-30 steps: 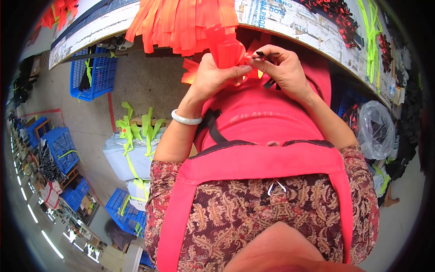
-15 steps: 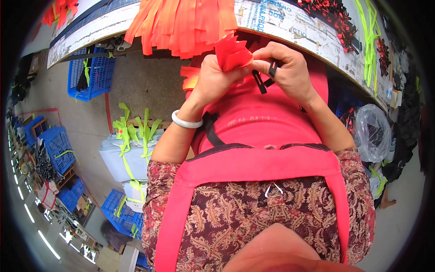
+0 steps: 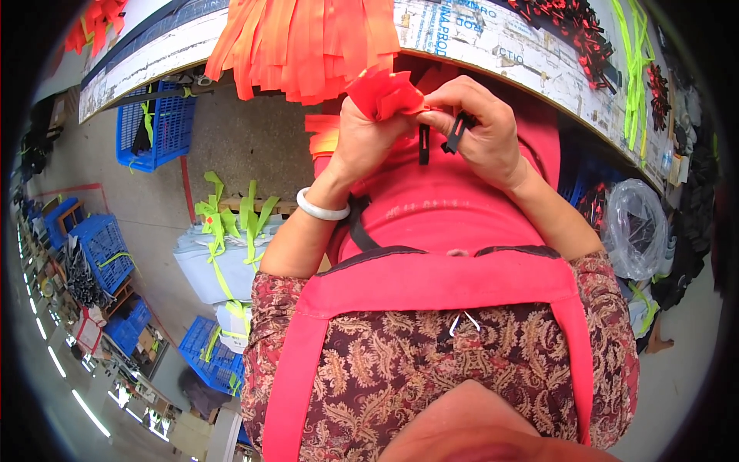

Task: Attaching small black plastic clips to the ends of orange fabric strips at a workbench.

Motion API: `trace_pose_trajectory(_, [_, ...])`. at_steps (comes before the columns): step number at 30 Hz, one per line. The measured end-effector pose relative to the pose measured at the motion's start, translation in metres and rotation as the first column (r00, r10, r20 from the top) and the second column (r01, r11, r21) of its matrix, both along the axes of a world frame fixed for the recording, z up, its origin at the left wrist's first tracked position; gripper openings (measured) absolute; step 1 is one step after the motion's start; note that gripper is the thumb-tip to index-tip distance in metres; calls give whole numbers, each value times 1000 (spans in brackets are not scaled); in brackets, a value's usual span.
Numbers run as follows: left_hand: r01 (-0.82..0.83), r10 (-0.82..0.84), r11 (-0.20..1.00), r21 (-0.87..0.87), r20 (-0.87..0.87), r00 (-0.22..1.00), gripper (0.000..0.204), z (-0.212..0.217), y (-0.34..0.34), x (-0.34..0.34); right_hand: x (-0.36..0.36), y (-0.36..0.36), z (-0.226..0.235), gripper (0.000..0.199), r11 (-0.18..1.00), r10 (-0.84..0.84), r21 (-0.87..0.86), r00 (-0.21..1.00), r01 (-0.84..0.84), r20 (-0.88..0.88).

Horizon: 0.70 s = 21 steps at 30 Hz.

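A bunch of folded orange-red ribbon strips (image 3: 382,94) is gripped in my left hand (image 3: 368,138), its loose ends fanned upward. My right hand (image 3: 483,127) is closed, thumb and forefinger pinching at the right end of the bunch. A narrow black slotted tab (image 3: 424,146) hangs just below the meeting fingertips; what holds it is hidden. Against the curled fingers of my right hand rests another black slotted piece (image 3: 457,135). Both hands are over my red apron (image 3: 439,219), close to the table edge.
Long orange strips (image 3: 308,46) overhang the table (image 3: 431,31) ahead. Black-and-red pieces (image 3: 573,38) and neon-yellow strips (image 3: 633,69) lie at its right. Blue crates (image 3: 171,127) and a tied grey-blue stack (image 3: 208,269) stand left; a clear plastic roll (image 3: 635,231) is at right.
The ribbon bunch and my left hand have shifted slightly left. One black tab now hangs straight down, and the other piece has turned in my right hand.
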<state>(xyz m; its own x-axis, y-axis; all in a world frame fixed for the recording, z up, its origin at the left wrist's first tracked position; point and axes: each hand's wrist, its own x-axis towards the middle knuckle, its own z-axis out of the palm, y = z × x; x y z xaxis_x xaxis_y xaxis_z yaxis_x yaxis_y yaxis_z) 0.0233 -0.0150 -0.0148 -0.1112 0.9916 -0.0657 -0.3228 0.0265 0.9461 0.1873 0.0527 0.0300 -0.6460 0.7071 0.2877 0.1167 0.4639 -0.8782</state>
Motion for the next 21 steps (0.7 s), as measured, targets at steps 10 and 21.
trace_pose_trajectory(10, [75,-77,997,-31,-64,995,19,-2,4,-5,0,-1,-2,18,1000,-20,9,999,20,-34])
trace_pose_trajectory(21, [77,-73,996,34,-91,993,22,-7,3,-4,-3,-3,-2,19,999,-29,25,997,31,-72])
